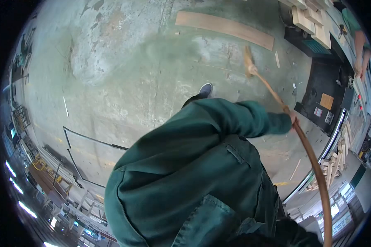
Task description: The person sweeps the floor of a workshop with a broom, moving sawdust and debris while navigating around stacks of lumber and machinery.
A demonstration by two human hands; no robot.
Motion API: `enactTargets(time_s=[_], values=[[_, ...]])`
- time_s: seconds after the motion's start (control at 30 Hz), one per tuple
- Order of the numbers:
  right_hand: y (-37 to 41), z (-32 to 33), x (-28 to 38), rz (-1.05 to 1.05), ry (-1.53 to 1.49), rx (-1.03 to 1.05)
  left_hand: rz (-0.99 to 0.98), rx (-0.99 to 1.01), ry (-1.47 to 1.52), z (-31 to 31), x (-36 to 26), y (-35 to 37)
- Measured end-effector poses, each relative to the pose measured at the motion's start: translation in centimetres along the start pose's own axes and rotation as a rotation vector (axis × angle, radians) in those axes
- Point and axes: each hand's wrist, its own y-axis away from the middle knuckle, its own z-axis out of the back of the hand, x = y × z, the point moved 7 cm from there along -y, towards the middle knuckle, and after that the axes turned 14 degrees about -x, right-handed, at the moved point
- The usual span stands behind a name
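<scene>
My left hand is wrapped round the wooden handle of a broom, with the green-sleeved arm stretched across to the right. The long handle runs from the lower right edge up toward the floor. At its far end the broom head is over the concrete, a little blurred by motion. Just beyond it lies a long, flat wooden board. My right hand is out of sight.
Wooden blocks are stacked at the upper right, by a dark cabinet. Beside them another person's hands are over a workbench. Offcuts lie in a pile at right. A thin metal frame stands at left.
</scene>
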Motion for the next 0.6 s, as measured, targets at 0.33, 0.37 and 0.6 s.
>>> enactTargets(time_s=[0.33,0.37,0.6], values=[[3.6,1.7,-9.0,-0.139,-0.396,-0.259,-0.274,-0.219,0.171,17.6,-16.3,8.1],[4.8,3.6,-8.3,-0.098,-0.395,-0.321,-0.275,-0.221,0.163,18.5,-16.2,8.6],[15.0,14.7,3.4,-0.051,0.476,-1.036,-0.398,-0.395,-0.071,18.2,-7.5,9.2]])
